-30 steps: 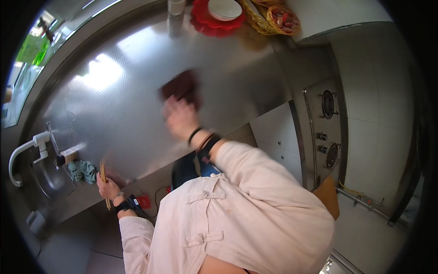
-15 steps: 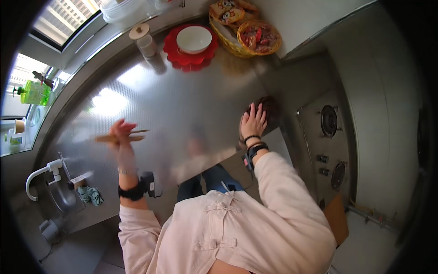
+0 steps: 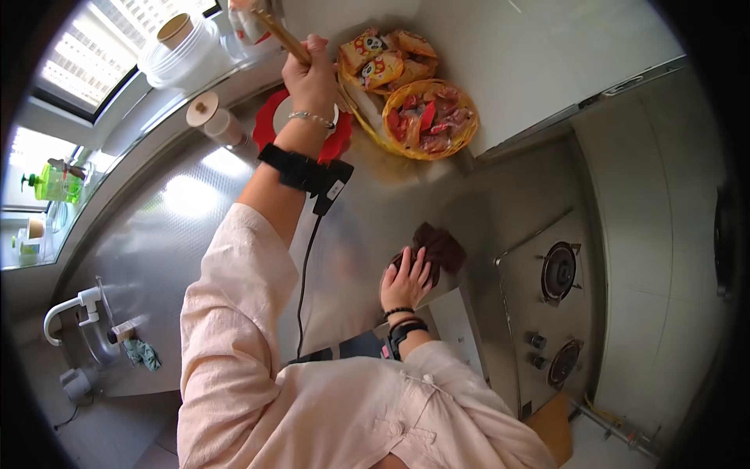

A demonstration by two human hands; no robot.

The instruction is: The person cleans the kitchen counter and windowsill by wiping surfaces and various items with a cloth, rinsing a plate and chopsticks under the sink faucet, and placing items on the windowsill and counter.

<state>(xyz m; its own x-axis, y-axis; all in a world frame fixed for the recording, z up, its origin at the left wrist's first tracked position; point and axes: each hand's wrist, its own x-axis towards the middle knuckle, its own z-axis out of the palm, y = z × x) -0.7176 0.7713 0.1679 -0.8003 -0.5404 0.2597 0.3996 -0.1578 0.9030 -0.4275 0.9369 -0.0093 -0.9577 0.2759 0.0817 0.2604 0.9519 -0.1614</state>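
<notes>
My left hand (image 3: pixel 309 76) is raised at the back, over the red scalloped mat (image 3: pixel 334 147) and the white bowl (image 3: pixel 283 119) on it, partly hiding both. Its fingers are closed round wooden chopsticks (image 3: pixel 283 35), which point up toward the window ledge. On the steel counter (image 3: pixel 344 227), nearer my body, my right hand (image 3: pixel 405 286) presses on a dark brown cloth (image 3: pixel 439 248). The fingers are a little spread and bent over the bunched cloth, part of which sticks out beyond them.
A yellow basket (image 3: pixel 431 151) of wrapped snacks and more snack packets (image 3: pixel 387 59) stand at the back. A lidded jar (image 3: pixel 205 111) is left of the mat. The gas stove (image 3: pixel 559 272) lies right; the sink tap (image 3: pixel 74 306) and a green rag (image 3: pixel 141 354) are left.
My left hand has swung from the left side of the counter to the back with the chopsticks. My right hand and the cloth have slid left and toward me; the view has shifted.
</notes>
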